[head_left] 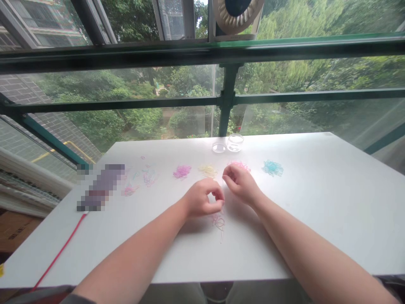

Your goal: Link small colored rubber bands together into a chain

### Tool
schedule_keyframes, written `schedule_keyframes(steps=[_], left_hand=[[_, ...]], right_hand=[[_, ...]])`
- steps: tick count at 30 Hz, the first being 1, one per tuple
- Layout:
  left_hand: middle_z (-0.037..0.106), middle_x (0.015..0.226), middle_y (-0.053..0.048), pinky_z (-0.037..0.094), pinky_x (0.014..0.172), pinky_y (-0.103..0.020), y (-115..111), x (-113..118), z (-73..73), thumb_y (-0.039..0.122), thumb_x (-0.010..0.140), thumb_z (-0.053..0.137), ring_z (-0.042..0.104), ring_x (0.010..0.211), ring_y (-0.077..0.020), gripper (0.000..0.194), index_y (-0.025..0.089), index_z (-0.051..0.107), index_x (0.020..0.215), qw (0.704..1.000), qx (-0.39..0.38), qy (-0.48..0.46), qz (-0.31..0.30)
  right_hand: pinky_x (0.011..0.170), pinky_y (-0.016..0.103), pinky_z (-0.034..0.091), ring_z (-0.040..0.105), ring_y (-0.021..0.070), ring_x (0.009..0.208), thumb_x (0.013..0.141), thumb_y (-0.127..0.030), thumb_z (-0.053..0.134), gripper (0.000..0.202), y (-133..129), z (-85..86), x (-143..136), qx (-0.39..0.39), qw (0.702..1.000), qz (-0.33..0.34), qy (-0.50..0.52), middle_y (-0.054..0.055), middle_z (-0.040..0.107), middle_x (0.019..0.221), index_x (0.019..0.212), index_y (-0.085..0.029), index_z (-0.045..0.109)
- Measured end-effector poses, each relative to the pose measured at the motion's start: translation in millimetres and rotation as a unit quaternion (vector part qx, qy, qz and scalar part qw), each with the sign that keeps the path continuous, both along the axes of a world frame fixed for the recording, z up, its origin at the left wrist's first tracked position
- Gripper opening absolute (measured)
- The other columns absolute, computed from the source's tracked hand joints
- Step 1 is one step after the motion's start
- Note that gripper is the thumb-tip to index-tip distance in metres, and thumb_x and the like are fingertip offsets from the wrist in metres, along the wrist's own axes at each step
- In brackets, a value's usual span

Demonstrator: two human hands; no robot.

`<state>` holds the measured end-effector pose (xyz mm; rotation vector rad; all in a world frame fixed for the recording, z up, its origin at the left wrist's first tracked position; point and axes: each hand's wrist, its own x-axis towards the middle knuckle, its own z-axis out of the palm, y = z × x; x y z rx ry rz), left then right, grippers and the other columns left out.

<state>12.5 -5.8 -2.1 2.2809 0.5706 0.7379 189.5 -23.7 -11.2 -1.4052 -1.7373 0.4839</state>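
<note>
My left hand (207, 197) is closed in a pinch, with pink bands (218, 221) on the white table just below its fingertips. Slightly higher and to the right, my right hand (238, 182) is also pinched; what either hand grips is too small to make out. Behind the right hand lies a pink-red pile (242, 165), partly covered by it. A pale yellow pile (208, 170) and a purple pile (182, 171) sit to the left, and a teal pile (272, 167) to the right.
A clear round container (235, 143) and a clear lid (218, 147) stand at the table's (316, 211) back edge. Mixed loose bands (148, 175) lie at left, near a pixelated object (103, 188) with a red cable (60, 251). A fan (238, 14) is by the window.
</note>
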Motion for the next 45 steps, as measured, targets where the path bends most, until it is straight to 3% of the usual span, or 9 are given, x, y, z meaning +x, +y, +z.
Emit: schedule_keyframes(steps=[6, 16, 19, 24, 33, 36, 39, 42, 45], left_hand=[[0.063, 0.091, -0.005, 0.041, 0.069, -0.026, 9.2, -2.4, -4.7, 0.015, 0.073, 0.056, 0.056, 0.087, -0.0162, 0.002, 0.017, 0.057, 0.073, 0.995, 0.006, -0.058, 0.085], [0.064, 0.081, -0.003, 0.041, 0.066, -0.026, -2.8, -1.7, 2.1, 0.005, 0.066, 0.055, 0.056, 0.079, -0.0149, 0.012, 0.017, 0.053, 0.069, 0.996, 0.026, -0.09, -0.009], [0.062, 0.08, -0.003, 0.04, 0.065, -0.026, -0.2, -2.4, 0.3, 0.006, 0.068, 0.055, 0.055, 0.077, -0.0147, 0.011, 0.017, 0.052, 0.07, 0.995, 0.008, -0.1, 0.0], [0.061, 0.098, -0.007, 0.041, 0.071, -0.026, 8.3, -4.6, -6.6, 0.013, 0.073, 0.056, 0.055, 0.089, -0.0164, 0.005, 0.016, 0.052, 0.072, 0.991, -0.043, -0.114, 0.053], [0.062, 0.087, -0.006, 0.039, 0.072, -0.029, 8.4, -6.1, -7.1, 0.015, 0.073, 0.057, 0.055, 0.086, -0.0179, 0.007, 0.016, 0.051, 0.07, 0.98, -0.12, -0.16, -0.01], [0.061, 0.079, -0.005, 0.04, 0.073, -0.03, 12.5, -5.8, -9.5, 0.02, 0.072, 0.06, 0.055, 0.08, -0.0167, 0.012, 0.016, 0.049, 0.068, 0.944, -0.229, -0.238, -0.018], [0.06, 0.073, -0.003, 0.04, 0.071, -0.029, 16.5, -5.4, -11.4, 0.021, 0.069, 0.063, 0.054, 0.073, -0.0144, 0.015, 0.015, 0.05, 0.066, 0.901, -0.316, -0.296, -0.013], [0.059, 0.069, -0.002, 0.038, 0.068, -0.027, 18.1, -5.1, -11.8, 0.019, 0.066, 0.063, 0.052, 0.068, -0.0124, 0.014, 0.015, 0.05, 0.064, 0.881, -0.355, -0.311, -0.009], [0.057, 0.065, -0.001, 0.037, 0.064, -0.026, 17.8, -5.0, -10.9, 0.02, 0.065, 0.063, 0.049, 0.064, -0.0112, 0.014, 0.015, 0.05, 0.063, 0.877, -0.369, -0.307, -0.005]], right_hand=[[0.054, 0.024, 0.037, 0.046, 0.0104, 0.056, 0.074, -0.014, 0.049, 0.004, -3.1, 0.3, -0.2, 0.001, 0.998, 0.065, -0.01, -0.002, 0.05, 0.062, 0.074, -0.018, 0.05], [0.055, 0.024, 0.038, 0.047, 0.0112, 0.057, 0.077, -0.014, 0.048, 0.005, -1.6, -2.6, 0.8, 0.03, 0.999, 0.014, 0.02, -0.001, 0.051, 0.063, 0.074, -0.018, 0.048], [0.054, 0.024, 0.037, 0.046, 0.0108, 0.056, 0.076, -0.015, 0.049, 0.005, -1.9, -0.4, -0.3, 0.026, 0.999, 0.025, 0.018, -0.002, 0.05, 0.062, 0.073, -0.018, 0.048], [0.054, 0.024, 0.037, 0.045, 0.0106, 0.056, 0.076, -0.015, 0.05, 0.004, -3.2, 1.0, -0.4, 0.018, 0.999, 0.038, 0.007, -0.002, 0.05, 0.062, 0.074, -0.018, 0.05], [0.055, 0.025, 0.036, 0.046, 0.011, 0.056, 0.076, -0.017, 0.052, 0.005, 0.1, -0.9, 0.7, -0.01, 0.998, 0.031, 0.059, -0.002, 0.05, 0.061, 0.072, -0.018, 0.05], [0.054, 0.026, 0.037, 0.046, 0.0106, 0.053, 0.078, -0.022, 0.054, 0.01, -1.3, 3.9, 1.0, -0.088, 0.97, 0.132, 0.184, -0.003, 0.049, 0.057, 0.071, -0.018, 0.049], [0.053, 0.025, 0.039, 0.046, 0.0103, 0.053, 0.079, -0.028, 0.058, 0.015, -3.5, 7.7, 1.3, -0.162, 0.903, 0.239, 0.317, -0.003, 0.049, 0.057, 0.072, -0.017, 0.05], [0.052, 0.024, 0.039, 0.046, 0.0099, 0.055, 0.077, -0.029, 0.062, 0.017, -5.6, 9.1, 1.1, -0.195, 0.861, 0.274, 0.382, -0.002, 0.048, 0.057, 0.072, -0.016, 0.051], [0.052, 0.024, 0.038, 0.045, 0.0098, 0.056, 0.076, -0.028, 0.063, 0.018, -6.9, 9.7, 0.6, -0.214, 0.844, 0.283, 0.403, -0.002, 0.046, 0.058, 0.071, -0.015, 0.052]])
